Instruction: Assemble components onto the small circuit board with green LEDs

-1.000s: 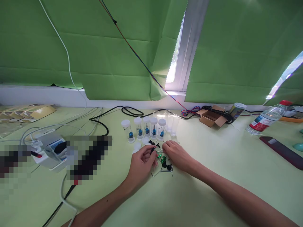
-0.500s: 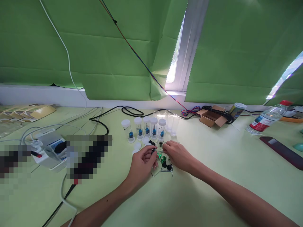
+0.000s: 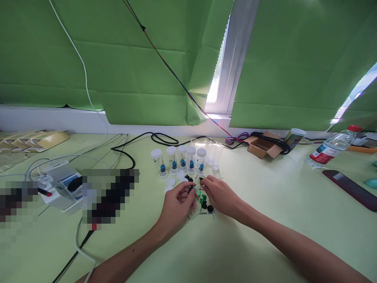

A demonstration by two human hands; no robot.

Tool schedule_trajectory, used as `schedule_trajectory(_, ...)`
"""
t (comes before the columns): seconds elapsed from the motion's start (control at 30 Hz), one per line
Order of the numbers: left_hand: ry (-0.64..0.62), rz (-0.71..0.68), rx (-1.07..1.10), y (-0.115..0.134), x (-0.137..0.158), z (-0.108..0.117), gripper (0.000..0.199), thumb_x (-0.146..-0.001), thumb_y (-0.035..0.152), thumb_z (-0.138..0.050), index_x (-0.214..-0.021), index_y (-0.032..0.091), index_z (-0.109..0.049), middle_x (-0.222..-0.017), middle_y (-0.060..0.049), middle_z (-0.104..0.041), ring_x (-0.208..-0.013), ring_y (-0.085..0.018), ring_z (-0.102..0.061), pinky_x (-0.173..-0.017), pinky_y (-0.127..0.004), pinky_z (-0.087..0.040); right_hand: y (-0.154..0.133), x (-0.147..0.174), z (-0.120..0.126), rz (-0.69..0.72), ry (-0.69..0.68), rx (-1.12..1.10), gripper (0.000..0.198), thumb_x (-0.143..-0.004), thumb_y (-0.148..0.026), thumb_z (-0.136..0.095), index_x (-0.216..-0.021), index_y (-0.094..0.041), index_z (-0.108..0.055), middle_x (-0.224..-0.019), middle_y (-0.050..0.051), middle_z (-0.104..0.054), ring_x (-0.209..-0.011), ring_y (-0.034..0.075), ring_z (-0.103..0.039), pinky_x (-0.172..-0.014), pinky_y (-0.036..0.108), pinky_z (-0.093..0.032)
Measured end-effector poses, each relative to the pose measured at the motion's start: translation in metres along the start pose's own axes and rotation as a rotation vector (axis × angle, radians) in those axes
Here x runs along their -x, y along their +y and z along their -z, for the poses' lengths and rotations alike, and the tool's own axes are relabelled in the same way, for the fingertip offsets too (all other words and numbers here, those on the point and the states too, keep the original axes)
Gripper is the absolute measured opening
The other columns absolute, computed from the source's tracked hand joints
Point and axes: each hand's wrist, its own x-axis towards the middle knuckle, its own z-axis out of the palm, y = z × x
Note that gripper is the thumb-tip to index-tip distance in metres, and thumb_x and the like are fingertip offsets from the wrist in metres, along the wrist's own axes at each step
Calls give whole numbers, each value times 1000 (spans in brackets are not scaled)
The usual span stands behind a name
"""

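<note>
My left hand (image 3: 176, 200) is closed, thumb and fingers pinching a small black part with a thin metal rod (image 3: 192, 186). Opposite it, my right hand (image 3: 218, 192) has its fingers bent together at a small black piece (image 3: 201, 179), partly covered by the fingertips. Between the hands lie small green parts (image 3: 203, 197), round black pieces (image 3: 210, 208) and bent metal rods (image 3: 207, 214). Just beyond stand several clear tubes with white caps (image 3: 191, 161), each with a blue part inside. Loose white caps (image 3: 171, 182) lie left of the black parts (image 3: 188, 178).
More clear tubes (image 3: 215, 157) stand behind. At right are an open cardboard box (image 3: 263, 149), a can (image 3: 294, 138), a water bottle (image 3: 331, 149) and a dark phone-like slab (image 3: 350, 190). Cables and a white power strip (image 3: 61, 181) occupy the left side.
My right hand has shifted slightly left, its fingertips now over the small black piece that lay uncovered before. My left hand keeps its pinch almost unmoved.
</note>
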Motion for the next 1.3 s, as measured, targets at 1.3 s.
schedule_trajectory(1.3,3,-3,-16,-2,0,1,28,-87,40,-61,-105,18,-61,-62,1,-61,-55,-14,-57,-54,-25,-46,-26,12,22,18,262,-376,18,-94,-9,-44,-93,-18,-59,-84,3,-59,-68,14,-51,-61,26,-40)
